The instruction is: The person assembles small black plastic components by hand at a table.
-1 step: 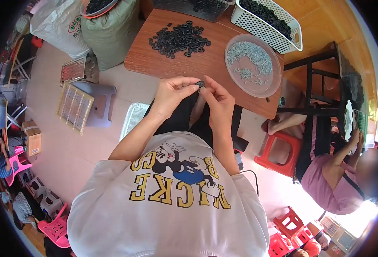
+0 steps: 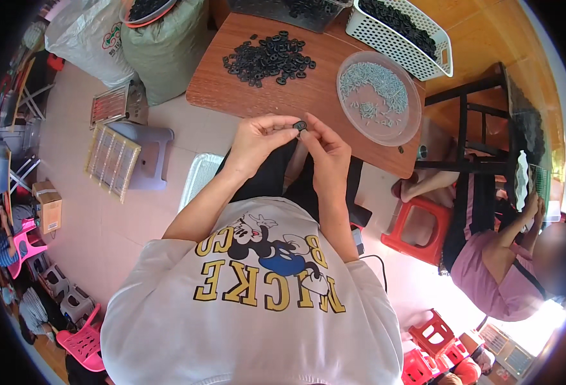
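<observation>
A small black oval part (image 2: 300, 126) is pinched between my two hands, just off the near edge of the brown table (image 2: 212, 83). My left hand (image 2: 261, 139) grips its left side with thumb and forefinger. From the other side, the thumb and fingers of my right hand (image 2: 327, 144) close on it; whether they also hold a pin is too small to tell. Beyond my hands lies a loose pile of similar black parts (image 2: 273, 59). To the right, a round clear plastic tray (image 2: 379, 131) holds many short silvery pins or screws (image 2: 385, 83).
At the table's back stand a white perforated basket (image 2: 446, 61) and a clear bin (image 2: 283, 19), both holding black parts. Full sacks (image 2: 167, 58) stand left. A red stool (image 2: 414, 231) and a seated person (image 2: 501, 269) are at right, beside a black metal frame (image 2: 466, 119).
The black part has tilted very slightly between my fingertips. Otherwise my hands and the table stay as they were.
</observation>
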A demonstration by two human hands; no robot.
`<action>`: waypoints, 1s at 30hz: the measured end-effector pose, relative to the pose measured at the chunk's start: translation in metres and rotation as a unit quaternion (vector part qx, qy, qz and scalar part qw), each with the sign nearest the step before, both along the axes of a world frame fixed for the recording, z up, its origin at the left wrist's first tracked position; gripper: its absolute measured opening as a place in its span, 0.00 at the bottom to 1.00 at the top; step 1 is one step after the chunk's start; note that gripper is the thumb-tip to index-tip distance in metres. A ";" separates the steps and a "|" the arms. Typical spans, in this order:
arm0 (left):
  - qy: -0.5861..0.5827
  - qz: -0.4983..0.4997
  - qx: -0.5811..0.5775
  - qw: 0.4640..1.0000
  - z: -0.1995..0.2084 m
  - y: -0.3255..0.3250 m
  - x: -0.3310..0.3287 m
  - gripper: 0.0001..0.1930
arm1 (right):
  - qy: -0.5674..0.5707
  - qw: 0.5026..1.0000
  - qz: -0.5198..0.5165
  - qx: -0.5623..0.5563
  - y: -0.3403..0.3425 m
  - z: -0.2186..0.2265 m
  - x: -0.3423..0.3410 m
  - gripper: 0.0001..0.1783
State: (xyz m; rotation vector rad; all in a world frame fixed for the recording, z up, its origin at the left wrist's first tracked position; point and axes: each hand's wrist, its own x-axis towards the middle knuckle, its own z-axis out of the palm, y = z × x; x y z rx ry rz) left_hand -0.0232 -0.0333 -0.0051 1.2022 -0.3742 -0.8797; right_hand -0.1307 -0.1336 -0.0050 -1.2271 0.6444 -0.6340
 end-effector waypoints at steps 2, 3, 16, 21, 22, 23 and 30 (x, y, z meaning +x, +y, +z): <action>-0.058 -0.019 -0.003 0.998 0.001 0.002 -0.001 0.13 | -0.001 1.000 0.012 -0.023 -0.001 -0.003 -0.001 0.16; -0.058 -0.018 -0.003 0.998 0.002 0.002 -0.002 0.13 | -0.009 1.000 0.024 -0.016 -0.001 -0.004 -0.001 0.16; -0.192 -0.032 0.004 0.981 -0.003 0.012 0.000 0.14 | -0.025 0.998 0.058 0.007 -0.002 0.002 -0.006 0.16; -0.233 -0.033 -0.014 0.972 0.004 0.014 -0.002 0.15 | -0.010 0.999 0.044 -0.003 0.003 0.000 -0.006 0.15; -0.258 -0.037 -0.009 0.965 0.004 0.015 -0.002 0.15 | -0.013 0.999 0.038 -0.010 0.003 0.001 -0.006 0.15; -0.284 -0.042 -0.004 0.958 0.005 0.015 -0.002 0.15 | -0.013 0.999 0.037 -0.011 0.003 0.000 -0.007 0.15; -0.319 -0.027 -0.014 0.947 0.002 0.017 -0.002 0.16 | 0.015 0.999 0.032 -0.030 0.004 0.004 -0.005 0.13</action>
